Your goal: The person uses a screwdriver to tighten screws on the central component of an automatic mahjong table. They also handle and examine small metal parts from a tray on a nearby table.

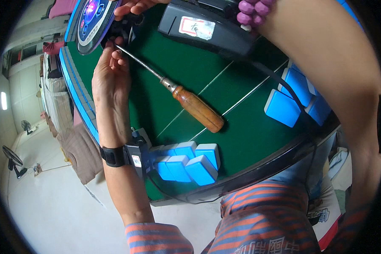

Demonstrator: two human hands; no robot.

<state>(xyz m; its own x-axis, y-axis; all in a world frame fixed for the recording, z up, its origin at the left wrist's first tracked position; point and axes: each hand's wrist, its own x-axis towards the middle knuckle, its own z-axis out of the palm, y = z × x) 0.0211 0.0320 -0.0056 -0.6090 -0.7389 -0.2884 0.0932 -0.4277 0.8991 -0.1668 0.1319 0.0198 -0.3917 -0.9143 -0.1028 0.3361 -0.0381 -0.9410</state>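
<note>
A round control panel (pixel 93 23) with a lit purple-blue centre and button marks stands tilted up at the top left, over dark parts. At its right edge, my right hand (pixel 135 6) holds the panel, partly cut off by the top of the view. Below the panel, my left hand (pixel 111 72) has its fingers curled and pinched at the dark parts; what lies between them is hidden. A screwdriver (pixel 197 108) with a wooden handle lies on the green felt (pixel 173 55), its shaft reaching to my left fingertips. I cannot tell whether they touch it.
Blue-backed mahjong tiles (pixel 201 169) stand in a group near the front edge, with more tiles (pixel 283 108) at the right. Black wrist devices (pixel 135 154) trail cables over the table. Purple beads (pixel 252 10) circle my right wrist. Fans (pixel 12 161) and draped cloth (pixel 82 146) lie beyond.
</note>
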